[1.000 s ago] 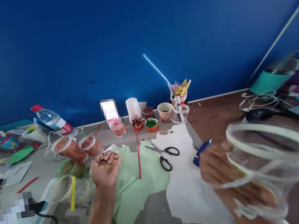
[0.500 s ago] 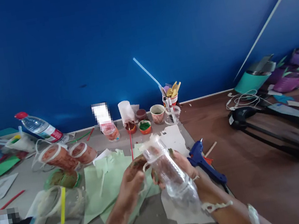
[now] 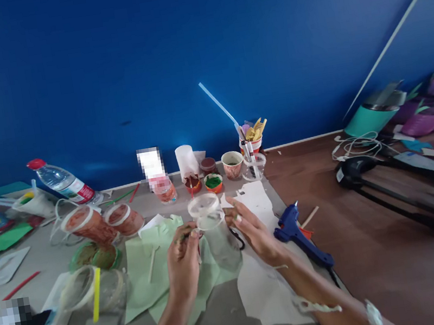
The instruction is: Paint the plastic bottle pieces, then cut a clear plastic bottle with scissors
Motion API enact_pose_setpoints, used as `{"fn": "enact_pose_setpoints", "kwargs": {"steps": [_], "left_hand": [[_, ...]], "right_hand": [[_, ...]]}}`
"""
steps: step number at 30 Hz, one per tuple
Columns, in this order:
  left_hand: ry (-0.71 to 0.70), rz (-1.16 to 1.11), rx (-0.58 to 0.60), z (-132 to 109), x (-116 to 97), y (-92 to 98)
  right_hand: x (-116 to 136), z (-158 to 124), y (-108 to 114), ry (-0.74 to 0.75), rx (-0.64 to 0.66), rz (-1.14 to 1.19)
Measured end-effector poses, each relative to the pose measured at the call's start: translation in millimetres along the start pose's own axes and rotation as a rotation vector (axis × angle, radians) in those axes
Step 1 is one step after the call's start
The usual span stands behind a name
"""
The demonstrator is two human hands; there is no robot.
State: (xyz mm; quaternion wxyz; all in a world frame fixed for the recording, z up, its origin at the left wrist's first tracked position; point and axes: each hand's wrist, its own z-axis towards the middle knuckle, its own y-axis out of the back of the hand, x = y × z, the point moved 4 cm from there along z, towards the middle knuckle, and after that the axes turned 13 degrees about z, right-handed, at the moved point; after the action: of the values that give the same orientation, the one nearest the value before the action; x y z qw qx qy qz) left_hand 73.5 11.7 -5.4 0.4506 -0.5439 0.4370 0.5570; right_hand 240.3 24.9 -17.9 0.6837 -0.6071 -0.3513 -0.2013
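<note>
A clear plastic container with a wide round rim stands upright between my two hands, over the papers. On its left side my left hand is closed, its fingertips pinching near the rim. My right hand has its fingers bent against the rim's right side. Brown and green smears mark the fingers. Under and beside the container lie pale green paper sheets and a torn white sheet. A blue glue gun rests to the right of my right hand.
At the back stand a green paint pot, a paper cup and a cup of yellow plastic cutlery. Leftward are brown-coated containers and a water bottle. A black-handled tool lies on the right.
The container has turned from a tilted position to nearly upright, its rim now facing up and away. My right hand has shifted from around its body to beside the rim.
</note>
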Motion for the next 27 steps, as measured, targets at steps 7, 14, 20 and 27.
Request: {"fn": "enact_pose_setpoints", "kwargs": {"steps": [7, 14, 20, 27], "left_hand": [[-0.014, 0.123, 0.159, -6.9, -7.5, -13.7], [0.014, -0.115, 0.317, -10.0, -9.5, -18.1], [0.053, -0.303, 0.436, -16.7, -13.0, -18.5], [0.094, -0.393, 0.389, -17.9, -17.9, -15.5]], "right_hand": [[6.4, -9.3, -12.7, 0.252, -0.053, -0.449], [2.2, -2.8, -20.8, 0.023, 0.088, 0.031], [14.0, -4.8, -17.4, -0.044, 0.147, 0.170], [5.9, -7.3, -11.8, -0.171, 0.173, 0.362]]}}
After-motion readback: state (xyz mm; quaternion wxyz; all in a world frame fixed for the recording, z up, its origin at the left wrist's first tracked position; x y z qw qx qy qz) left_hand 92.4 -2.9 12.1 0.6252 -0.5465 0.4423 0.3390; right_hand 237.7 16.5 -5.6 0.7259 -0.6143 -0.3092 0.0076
